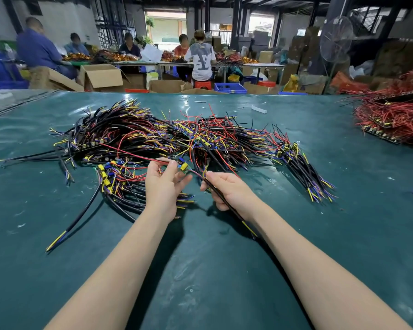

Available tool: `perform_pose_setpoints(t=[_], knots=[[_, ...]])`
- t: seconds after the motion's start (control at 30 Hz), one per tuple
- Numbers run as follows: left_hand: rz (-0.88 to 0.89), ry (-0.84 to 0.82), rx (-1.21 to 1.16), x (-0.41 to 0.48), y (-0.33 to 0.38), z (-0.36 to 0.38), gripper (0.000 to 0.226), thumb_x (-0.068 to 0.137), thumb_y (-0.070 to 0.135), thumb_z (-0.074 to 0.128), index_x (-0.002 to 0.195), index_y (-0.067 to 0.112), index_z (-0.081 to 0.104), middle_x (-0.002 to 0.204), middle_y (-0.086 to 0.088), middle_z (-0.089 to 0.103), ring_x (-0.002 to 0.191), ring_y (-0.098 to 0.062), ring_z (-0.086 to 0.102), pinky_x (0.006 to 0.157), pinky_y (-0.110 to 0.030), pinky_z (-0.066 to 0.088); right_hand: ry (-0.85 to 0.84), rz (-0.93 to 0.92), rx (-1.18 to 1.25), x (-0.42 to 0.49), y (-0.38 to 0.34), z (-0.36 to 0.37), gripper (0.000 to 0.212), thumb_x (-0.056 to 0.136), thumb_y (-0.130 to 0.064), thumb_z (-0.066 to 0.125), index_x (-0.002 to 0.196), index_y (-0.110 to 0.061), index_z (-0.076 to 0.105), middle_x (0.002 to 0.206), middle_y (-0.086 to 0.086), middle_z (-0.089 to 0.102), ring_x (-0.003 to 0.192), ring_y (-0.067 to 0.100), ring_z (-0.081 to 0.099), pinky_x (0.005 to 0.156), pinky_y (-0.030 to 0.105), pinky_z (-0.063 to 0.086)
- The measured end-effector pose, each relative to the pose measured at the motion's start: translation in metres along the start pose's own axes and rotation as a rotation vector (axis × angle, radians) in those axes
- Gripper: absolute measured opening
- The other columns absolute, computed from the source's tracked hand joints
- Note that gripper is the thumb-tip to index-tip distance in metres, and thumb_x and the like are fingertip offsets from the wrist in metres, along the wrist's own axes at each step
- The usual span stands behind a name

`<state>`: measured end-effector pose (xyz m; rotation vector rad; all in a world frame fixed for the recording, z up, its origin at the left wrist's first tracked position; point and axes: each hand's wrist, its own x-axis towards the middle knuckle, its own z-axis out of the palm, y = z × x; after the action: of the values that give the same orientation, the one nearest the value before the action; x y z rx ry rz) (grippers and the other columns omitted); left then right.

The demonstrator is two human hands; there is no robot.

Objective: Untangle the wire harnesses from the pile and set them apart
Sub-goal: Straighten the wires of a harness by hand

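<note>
Black harness cable (234,211) ran diagonally, far-left to near-right; right grip (227,190) clamped on it. Left grip (163,186) pinched red wire (138,156) near pile (153,136).

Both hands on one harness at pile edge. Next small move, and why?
Probably draw it gently toward the body: left hand pinches the red wire by the small board, right hand grips the black cable, and that wire trails across the pile.

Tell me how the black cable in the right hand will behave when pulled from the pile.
Probably springy rather than floppy: the cable runs almost straight past the right hand. Likely light: it is thin. It may snag: its board, pinched by the left hand, trails red wire into the pile.
</note>
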<state>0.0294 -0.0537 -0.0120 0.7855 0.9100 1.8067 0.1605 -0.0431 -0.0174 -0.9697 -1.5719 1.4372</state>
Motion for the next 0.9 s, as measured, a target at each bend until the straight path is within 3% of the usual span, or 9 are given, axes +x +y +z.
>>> perform_pose_setpoints(t=[0.2, 0.37, 0.5, 0.63, 0.7, 0.8, 0.9], knots=[[-0.055, -0.063, 0.04, -0.002, -0.001, 0.0, 0.02, 0.095, 0.005, 0.046, 0.079, 0.016, 0.041, 0.074, -0.004, 0.053, 0.06, -0.009, 0.06, 0.058, -0.018, 0.055, -0.038, 0.04, 0.045, -0.003, -0.001, 0.002, 0.03, 0.099, -0.021, 0.039, 0.072, -0.014, 0.048, 0.047, -0.009, 0.052, 0.035, 0.004, 0.047, 0.032, 0.012, 0.031], [-0.015, -0.075, 0.152, -0.001, -0.001, -0.002, 0.016, 0.089, 0.005, 0.057, 0.085, 0.016, 0.045, 0.075, -0.003, 0.057, 0.063, -0.008, 0.058, 0.055, -0.017, 0.053, -0.022, 0.057, 0.091, -0.001, 0.0, 0.002, 0.026, 0.098, -0.014, 0.04, 0.075, -0.012, 0.052, 0.042, -0.008, 0.043, 0.03, 0.002, 0.03, 0.035, 0.009, 0.021], [0.036, -0.122, 0.225, -0.001, 0.001, -0.002, 0.016, 0.087, 0.005, 0.06, 0.089, 0.021, 0.059, 0.068, 0.003, 0.064, 0.055, -0.001, 0.062, 0.055, -0.015, 0.051, -0.048, 0.111, 0.139, -0.002, -0.001, 0.004, 0.027, 0.097, -0.009, 0.042, 0.071, -0.013, 0.051, 0.045, -0.007, 0.047, 0.032, 0.003, 0.037, 0.033, 0.01, 0.024], [0.044, -0.159, 0.241, 0.0, 0.002, -0.004, 0.024, 0.09, 0.001, 0.052, 0.087, 0.022, 0.064, 0.072, -0.002, 0.062, 0.061, -0.01, 0.062, 0.058, -0.018, 0.053, -0.04, 0.174, 0.256, -0.004, -0.006, 0.001, 0.025, 0.095, -0.006, 0.044, 0.07, -0.009, 0.049, 0.05, -0.002, 0.047, 0.031, 0.001, 0.034, 0.028, 0.01, 0.021], [0.055, -0.222, 0.266, 0.0, 0.004, -0.006, 0.022, 0.082, 0.001, 0.053, 0.085, 0.019, 0.065, 0.07, -0.001, 0.059, 0.064, -0.012, 0.058, 0.061, -0.018, 0.054, -0.03, 0.207, 0.261, -0.005, -0.007, 0.0, 0.026, 0.094, -0.005, 0.045, 0.069, -0.008, 0.049, 0.049, -0.002, 0.045, 0.03, 0.0, 0.029, 0.027, 0.009, 0.017], [0.057, -0.35, 0.298, -0.001, 0.008, -0.008, 0.03, 0.061, 0.007, 0.049, 0.084, 0.017, 0.066, 0.063, 0.013, 0.06, 0.06, -0.001, 0.055, 0.064, -0.017, 0.051, -0.028, 0.246, 0.279, -0.006, -0.009, -0.002, 0.025, 0.095, -0.006, 0.044, 0.07, -0.007, 0.048, 0.046, -0.002, 0.044, 0.029, -0.001, 0.026, 0.026, 0.008, 0.016], [0.075, -0.38, 0.455, -0.003, 0.007, -0.008, 0.027, 0.061, 0.007, 0.058, 0.081, 0.024, 0.066, 0.062, 0.009, 0.055, 0.059, -0.004, 0.049, 0.064, -0.02, 0.042, -0.042, 0.28, 0.279, -0.007, -0.011, -0.003, 0.025, 0.096, -0.007, 0.042, 0.072, -0.007, 0.048, 0.045, -0.003, 0.045, 0.028, -0.001, 0.025, 0.026, 0.008, 0.016]])
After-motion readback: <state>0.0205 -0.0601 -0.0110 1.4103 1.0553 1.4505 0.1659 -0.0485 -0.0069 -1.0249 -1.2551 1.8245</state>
